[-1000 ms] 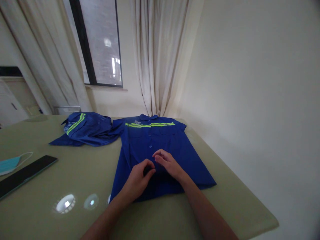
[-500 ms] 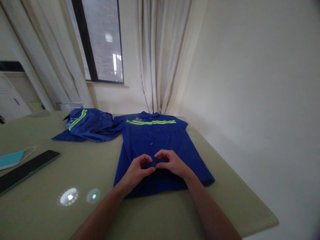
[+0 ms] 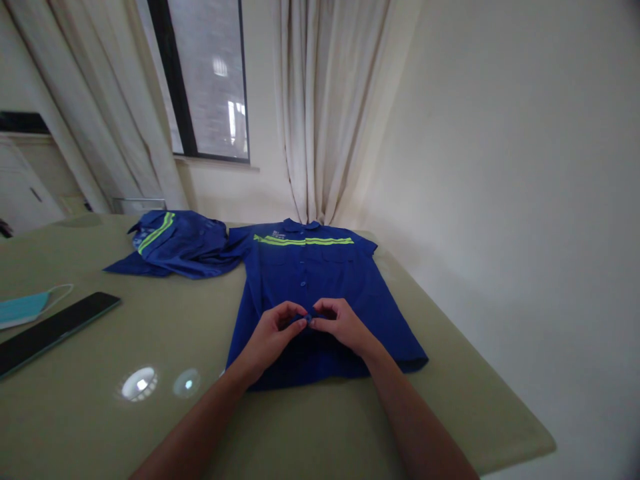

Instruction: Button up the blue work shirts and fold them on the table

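A blue short-sleeved work shirt (image 3: 280, 287) with yellow-green reflective stripes across the chest lies front up, its collar at the far end. Over its lower front, my left hand (image 3: 274, 333) pinches the cloth of the button edge between thumb and fingers. My right hand (image 3: 343, 323) pinches the same spot from the other side, thumb tips almost meeting. A small button (image 3: 308, 319) shows between the fingertips; whether it sits in its hole I cannot tell. Higher up the front, another button (image 3: 303, 284) is visible.
A crumpled second blue garment (image 3: 187, 247) with a reflective stripe lies left of the shirt. A black phone-like slab (image 3: 57, 333) and a light-blue face mask (image 3: 25, 309) are on the table (image 3: 165, 333) at left. A wall (image 3: 500, 233) runs along the right side.
My fingers have closed in tighter around the button, and the gap between the thumbs and fingertips is smaller. The shirt stays in place; the view has shifted slightly.
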Tool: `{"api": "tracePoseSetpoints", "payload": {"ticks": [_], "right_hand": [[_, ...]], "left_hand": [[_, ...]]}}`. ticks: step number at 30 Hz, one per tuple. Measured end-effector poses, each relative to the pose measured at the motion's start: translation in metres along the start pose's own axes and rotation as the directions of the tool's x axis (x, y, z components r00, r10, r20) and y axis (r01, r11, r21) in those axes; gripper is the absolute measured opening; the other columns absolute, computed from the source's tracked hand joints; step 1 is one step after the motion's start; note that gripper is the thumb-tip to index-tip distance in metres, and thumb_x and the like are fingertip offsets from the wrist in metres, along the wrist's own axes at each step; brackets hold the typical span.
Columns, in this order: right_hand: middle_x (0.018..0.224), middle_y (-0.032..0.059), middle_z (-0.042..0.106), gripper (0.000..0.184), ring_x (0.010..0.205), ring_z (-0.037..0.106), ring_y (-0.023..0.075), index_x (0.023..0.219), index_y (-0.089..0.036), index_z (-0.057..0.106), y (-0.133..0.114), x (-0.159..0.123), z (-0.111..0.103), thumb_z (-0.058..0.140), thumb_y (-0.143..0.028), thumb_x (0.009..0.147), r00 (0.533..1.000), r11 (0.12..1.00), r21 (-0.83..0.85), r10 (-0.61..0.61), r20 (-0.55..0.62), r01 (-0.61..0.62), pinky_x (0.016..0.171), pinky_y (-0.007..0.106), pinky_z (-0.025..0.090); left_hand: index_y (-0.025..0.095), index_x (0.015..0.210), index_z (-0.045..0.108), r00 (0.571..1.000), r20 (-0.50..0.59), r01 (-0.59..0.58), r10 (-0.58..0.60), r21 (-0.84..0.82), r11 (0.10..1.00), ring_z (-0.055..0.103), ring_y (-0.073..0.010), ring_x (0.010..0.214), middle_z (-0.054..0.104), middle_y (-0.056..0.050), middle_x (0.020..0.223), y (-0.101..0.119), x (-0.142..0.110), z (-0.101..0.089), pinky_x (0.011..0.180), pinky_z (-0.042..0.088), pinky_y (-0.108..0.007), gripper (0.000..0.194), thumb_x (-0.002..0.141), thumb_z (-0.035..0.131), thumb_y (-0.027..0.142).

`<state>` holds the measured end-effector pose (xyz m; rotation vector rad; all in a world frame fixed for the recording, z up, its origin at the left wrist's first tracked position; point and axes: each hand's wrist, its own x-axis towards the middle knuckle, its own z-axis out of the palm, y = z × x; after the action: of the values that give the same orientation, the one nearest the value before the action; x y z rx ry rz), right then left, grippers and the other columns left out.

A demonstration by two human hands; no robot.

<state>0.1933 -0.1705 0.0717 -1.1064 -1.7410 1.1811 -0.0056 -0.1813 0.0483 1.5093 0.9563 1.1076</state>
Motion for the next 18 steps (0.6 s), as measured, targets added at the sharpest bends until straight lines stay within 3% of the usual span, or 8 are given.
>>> {"api": "tracePoseSetpoints", "payload": {"ticks": [3, 6, 11, 15, 18], "right_hand": [[0.074, -0.0032, 0.064, 0.026, 0.071, 0.054, 0.0138, 0.082, -0.019, 0.071, -0.001, -0.002, -0.003, 0.083, -0.040, 0.074, 0.999, 0.999, 0.050, -0.004, 0.039, 0.002, 0.069, 0.026, 0.040], [0.080, -0.0022, 0.066, 0.023, 0.076, 0.057, 0.0157, 0.085, -0.020, 0.071, -0.001, -0.004, -0.010, 0.082, -0.037, 0.074, 0.995, 0.994, 0.113, -0.002, 0.101, -0.010, 0.073, 0.028, 0.042], [0.076, 0.0004, 0.066, 0.013, 0.072, 0.058, 0.0156, 0.083, -0.019, 0.072, -0.002, -0.007, -0.020, 0.070, -0.032, 0.080, 0.989, 0.991, 0.130, 0.021, 0.145, -0.040, 0.070, 0.028, 0.044], [0.074, -0.0006, 0.067, 0.014, 0.061, 0.056, 0.0122, 0.088, -0.019, 0.069, 0.004, -0.002, -0.016, 0.068, -0.030, 0.080, 0.994, 0.991, 0.108, 0.068, 0.090, -0.077, 0.060, 0.025, 0.043], [0.072, -0.0014, 0.065, 0.020, 0.056, 0.055, 0.0119, 0.090, -0.020, 0.065, 0.013, 0.003, -0.008, 0.066, -0.039, 0.084, 0.997, 0.995, 0.063, 0.079, -0.002, -0.079, 0.054, 0.024, 0.041]], "left_hand": [[0.021, 0.097, 0.069, 1.000, 0.003, -0.028, 0.028, 0.048, 0.998, 0.065, -0.0181, 0.086, 0.072, -0.002, 0.090, 0.004, 0.000, -0.003, 0.080, 0.049, -0.030, 0.024, 0.088, 0.066, 0.043], [0.022, 0.108, 0.062, 0.999, 0.032, 0.003, -0.004, 0.018, 1.000, 0.064, -0.0155, 0.077, 0.069, 0.002, 0.084, 0.007, -0.002, -0.004, 0.070, 0.048, -0.026, 0.032, 0.084, 0.072, 0.041], [0.021, 0.097, 0.062, 0.977, 0.211, -0.038, 0.024, 0.064, 0.997, 0.064, -0.0161, 0.084, 0.068, 0.000, 0.092, 0.008, -0.008, 0.002, 0.078, 0.050, -0.028, 0.026, 0.080, 0.078, 0.033], [0.023, 0.098, 0.057, 0.968, 0.245, -0.107, 0.054, 0.210, 0.972, 0.063, -0.0154, 0.081, 0.067, 0.003, 0.086, 0.008, -0.013, 0.008, 0.075, 0.046, -0.027, 0.011, 0.090, 0.064, 0.025], [0.024, 0.104, 0.056, 0.954, 0.291, -0.159, 0.071, 0.290, 0.944, 0.063, -0.0156, 0.081, 0.069, 0.003, 0.088, 0.009, -0.016, 0.009, 0.073, 0.045, -0.027, 0.013, 0.092, 0.061, 0.024]]}}
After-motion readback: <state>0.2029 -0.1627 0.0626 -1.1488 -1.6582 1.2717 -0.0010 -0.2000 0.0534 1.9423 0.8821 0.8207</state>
